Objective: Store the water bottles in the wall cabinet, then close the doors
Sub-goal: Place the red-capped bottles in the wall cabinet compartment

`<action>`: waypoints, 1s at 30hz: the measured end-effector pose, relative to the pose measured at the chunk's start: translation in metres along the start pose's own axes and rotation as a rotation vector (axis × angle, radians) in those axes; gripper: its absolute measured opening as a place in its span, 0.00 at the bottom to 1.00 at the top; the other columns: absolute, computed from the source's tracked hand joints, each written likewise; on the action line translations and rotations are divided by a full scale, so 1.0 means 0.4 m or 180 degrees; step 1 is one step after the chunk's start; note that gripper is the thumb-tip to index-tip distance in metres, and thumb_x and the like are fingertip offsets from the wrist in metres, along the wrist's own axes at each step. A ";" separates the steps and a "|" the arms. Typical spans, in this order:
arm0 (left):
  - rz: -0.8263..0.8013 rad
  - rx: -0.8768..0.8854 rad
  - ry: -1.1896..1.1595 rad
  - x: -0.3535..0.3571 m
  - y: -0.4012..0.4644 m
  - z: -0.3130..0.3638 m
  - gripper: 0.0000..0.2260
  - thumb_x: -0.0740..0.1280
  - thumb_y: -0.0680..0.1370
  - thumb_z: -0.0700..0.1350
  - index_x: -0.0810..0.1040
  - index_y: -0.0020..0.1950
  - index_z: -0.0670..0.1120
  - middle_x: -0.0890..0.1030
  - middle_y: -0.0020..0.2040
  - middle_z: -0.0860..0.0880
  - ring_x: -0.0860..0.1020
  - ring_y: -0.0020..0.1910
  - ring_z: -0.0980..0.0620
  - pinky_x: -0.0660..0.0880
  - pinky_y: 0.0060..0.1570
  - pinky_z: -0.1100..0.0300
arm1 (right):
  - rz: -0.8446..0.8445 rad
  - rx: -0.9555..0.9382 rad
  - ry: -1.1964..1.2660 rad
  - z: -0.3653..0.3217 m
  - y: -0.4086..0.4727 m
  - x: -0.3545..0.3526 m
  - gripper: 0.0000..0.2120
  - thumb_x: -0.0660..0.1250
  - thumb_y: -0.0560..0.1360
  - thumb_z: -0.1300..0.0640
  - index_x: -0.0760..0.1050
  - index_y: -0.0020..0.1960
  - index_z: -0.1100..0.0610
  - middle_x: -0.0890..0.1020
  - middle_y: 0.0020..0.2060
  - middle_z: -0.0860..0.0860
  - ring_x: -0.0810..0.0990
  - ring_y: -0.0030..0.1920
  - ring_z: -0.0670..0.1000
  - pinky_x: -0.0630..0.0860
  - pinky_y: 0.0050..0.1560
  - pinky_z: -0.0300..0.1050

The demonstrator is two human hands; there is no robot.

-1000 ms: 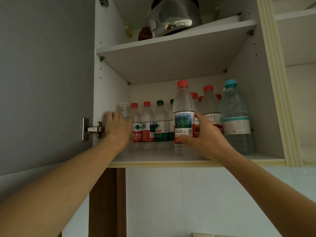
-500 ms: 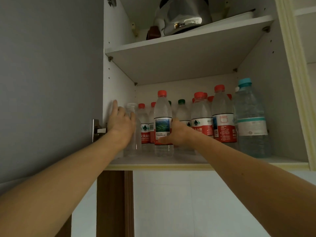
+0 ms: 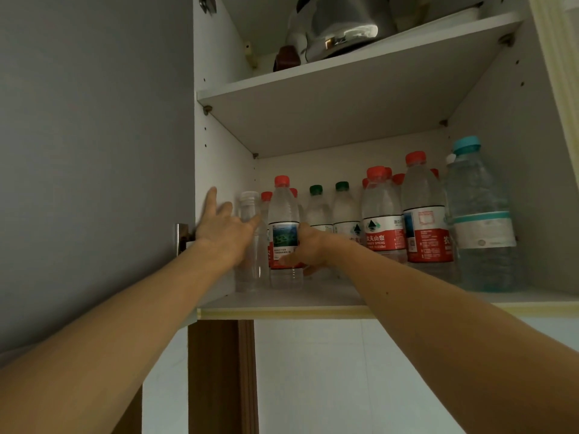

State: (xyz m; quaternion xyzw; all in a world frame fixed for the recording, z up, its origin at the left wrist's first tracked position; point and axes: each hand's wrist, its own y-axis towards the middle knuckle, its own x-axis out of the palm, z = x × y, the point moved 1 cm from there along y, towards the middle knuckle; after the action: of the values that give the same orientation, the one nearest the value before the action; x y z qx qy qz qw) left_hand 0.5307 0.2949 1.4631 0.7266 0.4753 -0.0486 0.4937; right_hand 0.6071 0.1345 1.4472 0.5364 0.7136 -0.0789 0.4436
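You're in the placing step right now: your right hand (image 3: pixel 308 245) is wrapped around the lower half of the red-capped bottle (image 3: pixel 283 233), which stands upright on the lower shelf (image 3: pixel 313 300) near its left end and close to the front edge. Your left hand (image 3: pixel 225 228) has its fingers spread and loose, resting against the clear label-less bottle (image 3: pixel 249 245) right beside it, tucked by the cabinet's left wall (image 3: pixel 225 170); it looks more like steadying than a real grip. The other bottles line the back and right side, with the big blue-capped one (image 3: pixel 479 220) at the far right. Looks like the bottle is basically home, so next you'd just let go without knocking its neighbours, pull both arms out, then swing the grey door (image 3: pixel 94 151) on the left shut. I can't see the right door from here, so check that one too.
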 end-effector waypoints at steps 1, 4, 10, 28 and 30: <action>-0.0009 0.0011 -0.0010 0.000 -0.001 0.000 0.38 0.68 0.78 0.54 0.50 0.82 0.57 0.75 0.72 0.49 0.58 0.78 0.41 0.29 0.70 0.34 | -0.0012 -0.0016 0.0015 -0.001 0.004 0.004 0.34 0.75 0.75 0.57 0.60 0.74 0.57 0.75 0.65 0.58 0.79 0.60 0.58 0.83 0.56 0.56; -0.0003 0.0039 -0.0027 -0.004 -0.005 0.004 0.37 0.69 0.77 0.54 0.53 0.81 0.57 0.75 0.72 0.48 0.60 0.78 0.41 0.31 0.71 0.34 | -0.0025 -0.0056 0.0070 0.003 0.011 0.012 0.34 0.75 0.75 0.57 0.60 0.74 0.56 0.75 0.65 0.57 0.79 0.61 0.57 0.83 0.56 0.56; 0.0198 0.0038 -0.0212 -0.007 -0.014 0.006 0.31 0.70 0.77 0.53 0.63 0.77 0.53 0.80 0.64 0.46 0.69 0.72 0.42 0.39 0.75 0.34 | -0.0023 -0.0521 -0.0115 0.014 -0.014 0.014 0.16 0.72 0.77 0.55 0.74 0.64 0.53 0.81 0.51 0.52 0.79 0.43 0.46 0.76 0.43 0.40; 0.1393 0.0096 -0.4252 -0.210 0.051 0.235 0.31 0.71 0.77 0.59 0.67 0.75 0.47 0.70 0.72 0.47 0.71 0.69 0.47 0.70 0.66 0.52 | 0.3287 -0.0881 -0.1532 0.114 -0.392 -0.289 0.22 0.66 0.77 0.60 0.68 0.70 0.56 0.67 0.67 0.55 0.64 0.66 0.56 0.70 0.66 0.53; 0.1195 0.0179 -0.4530 -0.230 0.057 0.288 0.35 0.72 0.76 0.59 0.64 0.77 0.47 0.67 0.75 0.46 0.69 0.71 0.46 0.70 0.69 0.47 | 0.3163 -0.0678 -0.1599 0.142 -0.423 -0.297 0.29 0.67 0.76 0.62 0.63 0.74 0.56 0.62 0.71 0.57 0.60 0.70 0.59 0.68 0.71 0.56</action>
State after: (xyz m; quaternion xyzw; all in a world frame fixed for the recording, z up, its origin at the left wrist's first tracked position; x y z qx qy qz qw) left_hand 0.5435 0.1464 1.4698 0.6008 -0.0938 -0.4353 0.6639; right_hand 0.5004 -0.0514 1.4373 0.7248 0.2520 0.0865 0.6353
